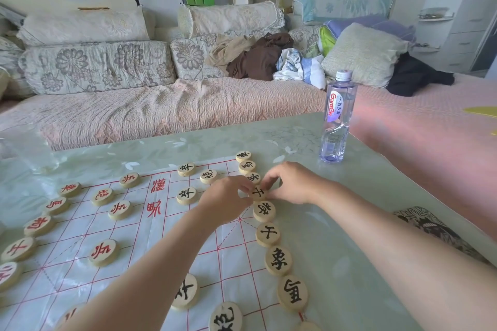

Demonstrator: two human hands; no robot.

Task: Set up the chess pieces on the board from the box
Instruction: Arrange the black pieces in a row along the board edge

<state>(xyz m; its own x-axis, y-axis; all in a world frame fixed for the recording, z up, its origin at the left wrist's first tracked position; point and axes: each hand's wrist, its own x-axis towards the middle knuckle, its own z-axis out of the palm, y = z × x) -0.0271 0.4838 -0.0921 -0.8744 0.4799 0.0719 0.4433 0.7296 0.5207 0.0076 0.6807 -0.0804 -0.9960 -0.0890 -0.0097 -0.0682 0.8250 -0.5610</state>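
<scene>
While both hands, left hand and right hand, pinch 1 black piece, a careless nudge could knock its touching neighbours askew.

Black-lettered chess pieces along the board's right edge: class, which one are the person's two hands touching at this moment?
The black-lettered piece fourth from the far end of that row. The left hand and right hand pinch it from either side; its neighbours lie untouched.

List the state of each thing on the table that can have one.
Water bottle: upright, capped.
Board: spread flat.
Black pieces: face up, lined along the right edge.
Red pieces: face up, on the left side.
Left hand: pinching the piece.
Right hand: pinching the same piece.
</scene>
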